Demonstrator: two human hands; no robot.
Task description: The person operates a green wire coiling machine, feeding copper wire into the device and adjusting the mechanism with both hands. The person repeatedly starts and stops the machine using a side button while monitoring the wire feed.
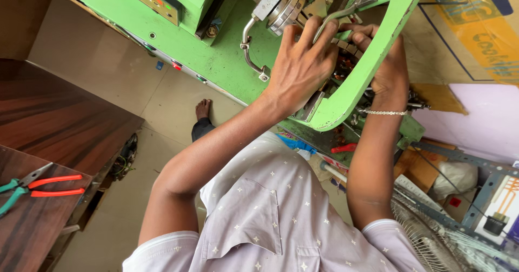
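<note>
Left hand (300, 61) and right hand (385, 61) grip parts half-hidden behind green machine frame (373, 61).

The machine (216, 55) is bright green with bare silver metal parts, and its curved guard (367, 72) is the same green. The shirt (270, 212) is pale lilac dotted with small white stars, and the bracelet (385, 112) is silver. On the dark reddish-brown wood surface (32, 223) lie orange-handled pliers (51, 185) and teal-handled pliers (11, 193); the floor (135, 93) is beige tile.

workshop: green machine (227, 55), pliers (51, 185)
</note>
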